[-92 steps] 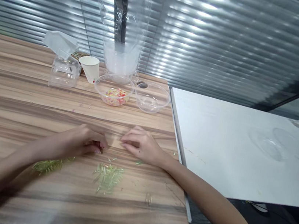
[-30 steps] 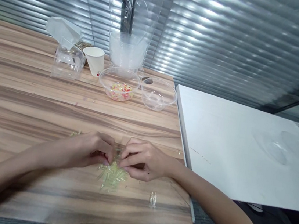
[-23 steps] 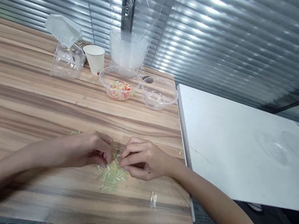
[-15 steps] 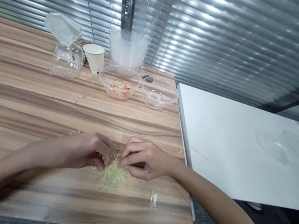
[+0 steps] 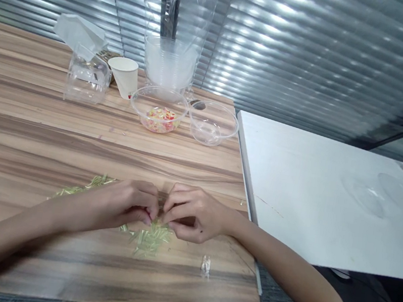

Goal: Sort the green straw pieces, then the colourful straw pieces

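Strips [image 5: 150, 242] look thin, glossy, yellow-green, long axes splayed every way; left hand [image 5: 138, 201] and right hand [image 5: 197, 206] almost meet over them, grip unclear from here.

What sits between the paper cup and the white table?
In the head view, a clear bowl holding coloured bits, then a second bowl beside it; nested containers stand behind the first.

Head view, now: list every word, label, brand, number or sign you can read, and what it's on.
No text can be read for certain.
Black strip at the clear bag: pale, letter-like marks, too blurred to read.
Cup: small red mark near the base, too small to read.
Clear box: small dark mark, unreadable.
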The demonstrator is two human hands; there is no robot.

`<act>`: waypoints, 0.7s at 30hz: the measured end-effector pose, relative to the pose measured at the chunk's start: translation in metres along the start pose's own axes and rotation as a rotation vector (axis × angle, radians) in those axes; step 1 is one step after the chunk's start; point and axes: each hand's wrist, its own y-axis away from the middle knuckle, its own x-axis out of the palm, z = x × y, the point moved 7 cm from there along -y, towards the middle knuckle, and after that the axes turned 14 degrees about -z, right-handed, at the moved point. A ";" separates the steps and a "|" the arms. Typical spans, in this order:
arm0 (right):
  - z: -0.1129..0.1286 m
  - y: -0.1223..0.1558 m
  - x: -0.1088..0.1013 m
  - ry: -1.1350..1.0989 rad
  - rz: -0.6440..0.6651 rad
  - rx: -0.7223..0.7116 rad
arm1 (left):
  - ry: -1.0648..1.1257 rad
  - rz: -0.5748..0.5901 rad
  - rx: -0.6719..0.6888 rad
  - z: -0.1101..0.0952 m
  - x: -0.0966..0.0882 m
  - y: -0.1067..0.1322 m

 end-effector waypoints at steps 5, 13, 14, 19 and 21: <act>0.002 -0.001 -0.003 -0.015 -0.040 -0.009 | -0.023 0.003 -0.018 -0.001 0.001 -0.002; 0.001 -0.003 -0.004 -0.033 -0.098 -0.021 | -0.081 -0.091 0.009 -0.002 -0.008 -0.004; 0.000 -0.004 -0.005 -0.036 -0.104 -0.020 | -0.077 -0.090 0.009 -0.003 -0.006 -0.005; -0.003 -0.002 -0.002 -0.032 -0.089 -0.016 | -0.071 -0.084 0.008 -0.003 -0.003 -0.006; -0.003 -0.002 -0.001 -0.032 -0.078 -0.018 | -0.084 -0.069 0.012 -0.002 -0.002 -0.005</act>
